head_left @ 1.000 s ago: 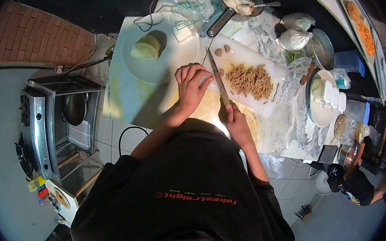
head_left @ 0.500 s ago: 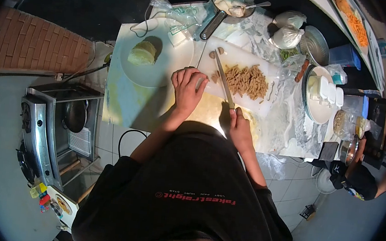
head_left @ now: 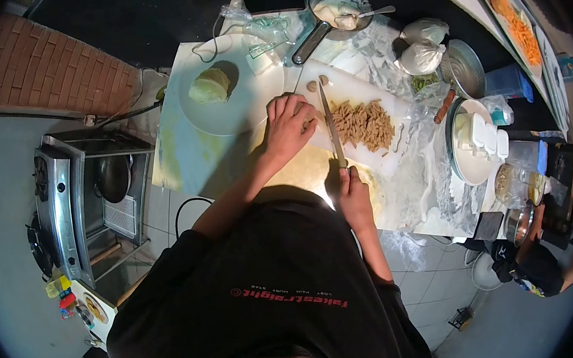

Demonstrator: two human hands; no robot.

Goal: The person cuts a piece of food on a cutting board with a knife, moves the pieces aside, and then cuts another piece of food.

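Note:
A knife (head_left: 333,130) is held by its handle in my right hand (head_left: 356,198), its blade pointing away from me over the white cutting board (head_left: 386,162). To the right of the blade lies a pile of brown cut strips (head_left: 367,125). Two small brown pieces (head_left: 312,85) are near the knife tip. My left hand (head_left: 288,129) rests at the board's left edge, fingers bent and pressed down; what lies under the fingertips is too hidden to name. Left of it, a large white plate (head_left: 237,120) bears a piece of cabbage (head_left: 209,86).
A pan (head_left: 337,11) with white sauce and a spoon stands behind the board. To the right are tied bags (head_left: 424,57), a metal bowl (head_left: 464,68) and a plate with white containers (head_left: 472,171). A co-worker (head_left: 536,269) is at the far right.
My left hand has moved right, toward the knife blade, and its fingers now reach onto the board. The right hand still holds the knife in nearly the same place.

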